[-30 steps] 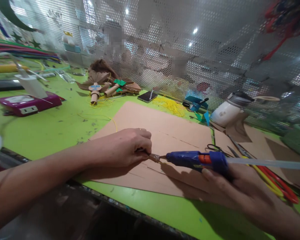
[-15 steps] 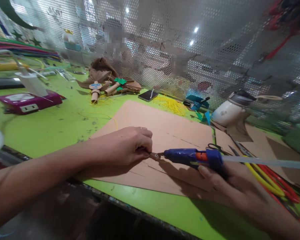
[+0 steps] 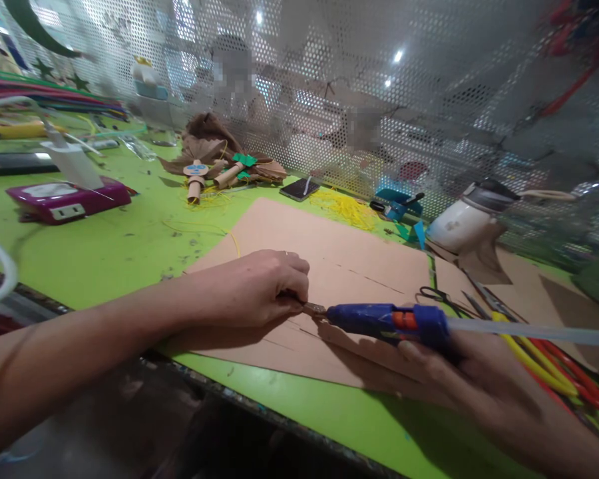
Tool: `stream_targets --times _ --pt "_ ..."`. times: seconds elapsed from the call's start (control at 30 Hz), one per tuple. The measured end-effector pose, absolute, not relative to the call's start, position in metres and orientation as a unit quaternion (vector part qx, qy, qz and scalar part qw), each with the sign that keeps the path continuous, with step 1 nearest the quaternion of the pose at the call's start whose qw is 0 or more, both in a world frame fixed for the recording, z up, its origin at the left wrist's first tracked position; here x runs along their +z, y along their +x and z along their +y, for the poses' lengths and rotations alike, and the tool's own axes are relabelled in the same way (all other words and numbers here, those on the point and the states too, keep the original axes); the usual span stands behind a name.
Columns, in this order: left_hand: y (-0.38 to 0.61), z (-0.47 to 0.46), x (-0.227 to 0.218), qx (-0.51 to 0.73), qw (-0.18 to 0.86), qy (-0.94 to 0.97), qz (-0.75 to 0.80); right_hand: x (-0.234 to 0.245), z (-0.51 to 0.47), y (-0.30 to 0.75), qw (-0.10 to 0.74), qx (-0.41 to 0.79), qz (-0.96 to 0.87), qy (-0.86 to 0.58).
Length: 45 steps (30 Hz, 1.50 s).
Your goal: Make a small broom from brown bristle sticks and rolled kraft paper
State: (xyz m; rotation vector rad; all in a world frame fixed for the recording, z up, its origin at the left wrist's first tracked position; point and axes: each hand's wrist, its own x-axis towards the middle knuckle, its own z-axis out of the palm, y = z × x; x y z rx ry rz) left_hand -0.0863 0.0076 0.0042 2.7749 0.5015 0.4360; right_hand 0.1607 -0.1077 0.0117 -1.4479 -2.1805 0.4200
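My right hand (image 3: 459, 366) is wrapped round a blue hot glue gun (image 3: 364, 319), whose nozzle points left. A long whitish glue stick (image 3: 529, 330) sticks out of its back end. Between the fingertips of my left hand (image 3: 279, 286) is a small brown piece (image 3: 315, 309), pinched closed; its kind is hard to make out. The nozzle meets the free end of that piece, though I cannot tell whether it touches. Both hands are above a sheet of brown cardboard (image 3: 289, 229) with several dark slits.
Pliers with yellow handles (image 3: 539, 362) and black scissors (image 3: 436, 294) lie at the right, before a white bottle (image 3: 459, 223). Behind the cardboard are a phone (image 3: 299, 189), yellow strings (image 3: 347, 209) and dried-leaf figures (image 3: 196, 176). A purple power strip (image 3: 70, 199) sits at the left.
The glue gun's nozzle has come slightly closer to the tip of the brown piece. My left hand keeps its pinch, and the whole view has shifted a little.
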Motion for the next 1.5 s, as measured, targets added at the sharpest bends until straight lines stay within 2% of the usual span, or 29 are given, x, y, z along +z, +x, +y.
stream_targets --times 0.2,0.6,1.23,1.5 --pt "-0.085 0.007 0.005 0.147 0.139 0.963 0.175 0.011 -0.112 0.172 0.193 0.192 -0.797 -0.539" --pt "-0.087 0.006 0.003 0.148 0.139 0.962 0.180 0.006 -0.108 0.161 0.264 0.166 -0.776 -0.548" --pt "-0.087 0.006 0.004 0.155 0.148 0.960 0.178 0.005 -0.113 0.179 0.235 0.144 -0.786 -0.553" --pt "-0.088 0.006 0.003 0.160 0.155 0.959 0.176 0.004 -0.111 0.174 0.253 0.157 -0.769 -0.566"
